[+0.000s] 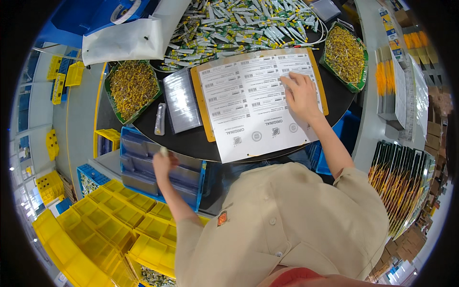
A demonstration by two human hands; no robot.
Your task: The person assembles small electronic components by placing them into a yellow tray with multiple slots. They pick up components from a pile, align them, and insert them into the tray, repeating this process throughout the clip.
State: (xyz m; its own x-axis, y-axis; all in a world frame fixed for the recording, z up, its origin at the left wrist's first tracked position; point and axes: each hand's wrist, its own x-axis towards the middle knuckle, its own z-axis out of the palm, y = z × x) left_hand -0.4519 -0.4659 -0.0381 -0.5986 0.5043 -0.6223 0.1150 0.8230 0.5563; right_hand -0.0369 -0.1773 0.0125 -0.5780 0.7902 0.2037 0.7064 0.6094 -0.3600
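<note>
My right hand (pixel 302 98) lies flat with fingers outstretched on the right part of a printed label sheet (pixel 229 138). The sheet rests on a yellow-brown board (pixel 209 132) on the black round table (pixel 143 125), its lower corner reaching past the table edge. My left hand (pixel 164 166) is closed, above a blue crate (pixel 202 184) of clear plastic packs (pixel 143 165). Something small and pale shows at its fingertips; I cannot make out what. Near it on the table are a small grey oblong object (pixel 159 119) and a stack of clear plastic sheets (pixel 182 103).
A heap of small tubes (pixel 239 26) covers the table's far side. Green trays of yellow-capped pieces stand left (pixel 131 91) and right (pixel 345 55). Yellow bins (pixel 100 215) crowd the lower left. Hanging packs (pixel 399 177) and a rack (pixel 392 86) line the right side.
</note>
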